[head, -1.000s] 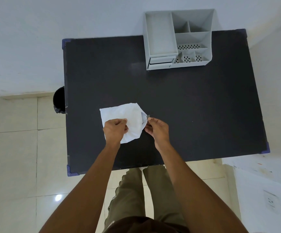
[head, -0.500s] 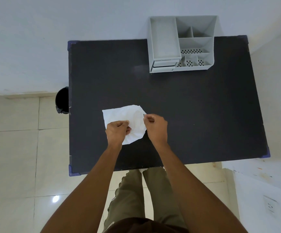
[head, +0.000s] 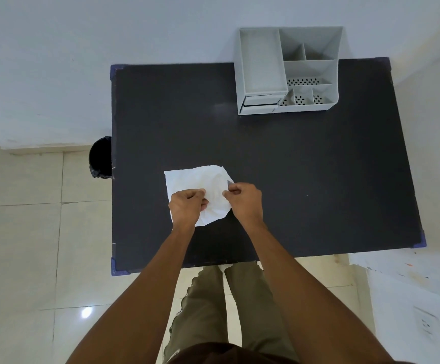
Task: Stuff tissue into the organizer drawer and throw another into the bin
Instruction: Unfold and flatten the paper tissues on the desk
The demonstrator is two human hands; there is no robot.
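Note:
A white crumpled tissue [head: 200, 183] lies on the black table [head: 292, 166], left of the middle. My left hand [head: 187, 206] pinches its near left part. My right hand [head: 243, 199] pinches its right edge, where a small grey corner shows. Both hands are closed on the tissue. The grey organizer [head: 287, 69] stands at the far edge of the table, and its small drawer [head: 261, 101] at the front left looks slightly pulled out. A black bin [head: 100, 157] stands on the floor against the table's left edge, partly hidden by it.
A white wall runs behind the table and another stands to the right. Pale floor tiles lie on the left. My legs [head: 221, 298] stand at the table's near edge. A white surface with a socket [head: 426, 324] is at the lower right.
My right hand moved left over the tissue's right edge, folding it in a little. The left hand kept its hold. The camera tilted slightly, so everything sits lower in the view.

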